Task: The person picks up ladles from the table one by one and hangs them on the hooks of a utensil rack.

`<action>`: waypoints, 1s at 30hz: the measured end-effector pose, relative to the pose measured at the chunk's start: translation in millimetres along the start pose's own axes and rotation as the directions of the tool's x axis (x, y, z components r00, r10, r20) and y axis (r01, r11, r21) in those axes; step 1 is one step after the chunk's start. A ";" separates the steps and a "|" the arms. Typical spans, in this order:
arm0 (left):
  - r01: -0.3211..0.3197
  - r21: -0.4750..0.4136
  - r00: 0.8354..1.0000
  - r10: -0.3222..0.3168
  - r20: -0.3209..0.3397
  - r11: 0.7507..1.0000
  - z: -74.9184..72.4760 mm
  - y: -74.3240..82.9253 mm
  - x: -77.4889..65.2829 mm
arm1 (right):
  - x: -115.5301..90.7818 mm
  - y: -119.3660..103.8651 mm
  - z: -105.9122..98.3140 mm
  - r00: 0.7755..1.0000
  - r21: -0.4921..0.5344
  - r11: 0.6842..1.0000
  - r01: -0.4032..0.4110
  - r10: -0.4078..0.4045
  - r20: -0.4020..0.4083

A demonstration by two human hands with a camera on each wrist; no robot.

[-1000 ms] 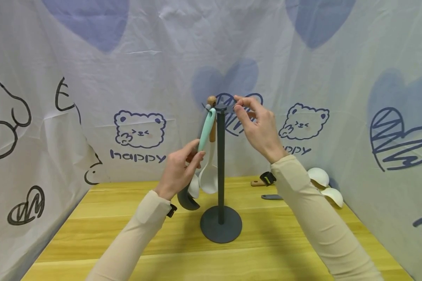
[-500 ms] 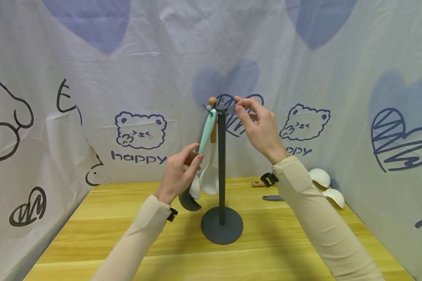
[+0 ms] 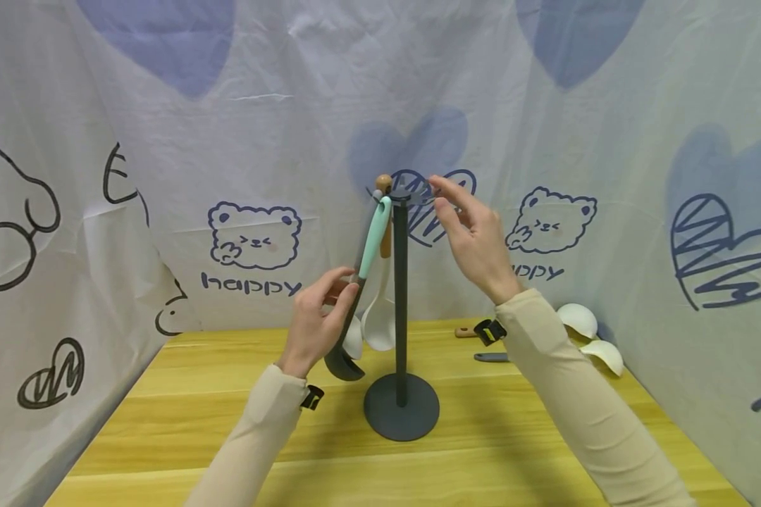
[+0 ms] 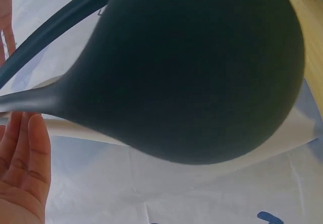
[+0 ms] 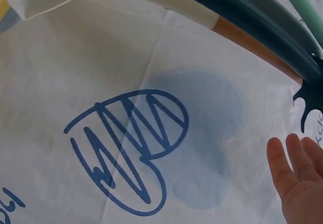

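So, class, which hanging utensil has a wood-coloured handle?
The white spoon, bowl nearest the post; the others show a mint-green handle and a grey handle.

Mint-green handle (image 3: pixel 375 238), black ladle (image 4: pixel 186 72), dark grey stand (image 3: pixel 401 310), yellow wood-grain table (image 3: pixel 215 394), white blue-hearted backdrop (image 3: pixel 317 127)

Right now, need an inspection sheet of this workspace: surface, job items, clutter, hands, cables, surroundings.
Surface: yellow wood-grain tabletop.
Job items: dark grey round-based stand, upright; mint-green-handled dark ladle and white-headed utensil with wooden handle hang at its top; second white head behind the ladle.
Clutter: two white domed heads, brown handle, grey handle, near the right sleeve, which hides part.
Hands: left hand at the ladle's neck, contact unclear; right hand beside the hooks, nothing held.
Cables: nothing seen.
Surroundings: white fabric backdrop, blue hearts and bears.
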State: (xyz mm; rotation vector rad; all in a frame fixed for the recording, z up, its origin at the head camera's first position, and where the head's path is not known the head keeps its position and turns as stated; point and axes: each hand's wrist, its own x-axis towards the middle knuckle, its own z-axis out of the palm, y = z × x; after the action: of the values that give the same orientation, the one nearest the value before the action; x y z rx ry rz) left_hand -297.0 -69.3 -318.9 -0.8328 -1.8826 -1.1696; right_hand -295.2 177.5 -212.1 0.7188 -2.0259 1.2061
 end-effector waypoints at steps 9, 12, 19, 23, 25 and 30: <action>0.079 -0.002 0.997 -0.079 -0.007 0.997 -0.9 -4.0 -13.9 | -8.8 12.9 0.0 0.999 -0.006 0.999 0.035 -0.035 -0.011; 0.100 -0.008 0.995 -0.100 -0.008 0.995 -2.1 -5.0 -18.2 | -12.2 19.3 -1.3 0.999 -0.019 0.999 0.035 -0.036 -0.008; 0.119 0.021 0.993 -0.119 -0.002 0.993 -3.2 -8.9 -25.8 | -25.8 38.6 -2.8 0.998 -0.087 0.996 -0.012 0.017 0.065; 0.115 0.022 0.993 -0.115 0.000 0.993 -3.6 -10.2 -24.8 | -36.4 53.5 -3.5 0.990 -0.136 0.990 -0.036 0.054 0.128; 0.114 0.019 0.993 -0.114 0.002 0.993 -3.8 -11.2 -23.4 | -43.5 62.1 -4.5 0.982 -0.174 0.984 -0.048 0.078 0.172; 0.106 0.008 0.994 -0.106 0.001 0.994 -5.6 -11.7 -18.6 | -64.9 86.0 -7.0 0.958 -0.278 0.959 -0.055 0.130 0.257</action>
State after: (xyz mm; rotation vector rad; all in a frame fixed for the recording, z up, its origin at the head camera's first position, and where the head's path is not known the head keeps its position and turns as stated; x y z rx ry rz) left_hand -295.9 -81.3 -338.1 -0.7371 -1.9513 -1.2252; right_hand -315.7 227.9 -305.3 0.6909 -2.4192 0.8931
